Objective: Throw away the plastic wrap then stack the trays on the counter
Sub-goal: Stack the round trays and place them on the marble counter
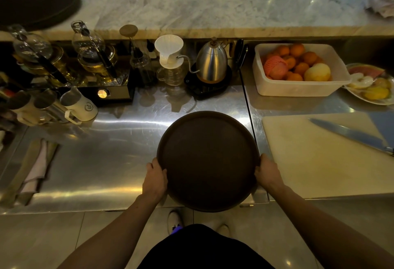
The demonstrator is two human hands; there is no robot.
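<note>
A round dark brown tray (207, 158) sits low in the middle of the view, over the front edge of the steel counter (106, 141). My left hand (154, 178) grips its left rim and my right hand (267, 171) grips its right rim. A second dark round tray (36, 4) lies on the raised marble counter (213, 6) at the far left. Crumpled plastic wrap (381, 2) lies on the marble at the far right edge.
Behind the tray stand a steel kettle (212, 62), a white dripper (169, 50), glass siphons (89, 49) and cups (78, 104). To the right are a white tub of fruit (298, 89), a fruit plate (371, 83) and a cutting board (319, 158) with a knife (351, 134). Folded cloths (34, 168) lie left.
</note>
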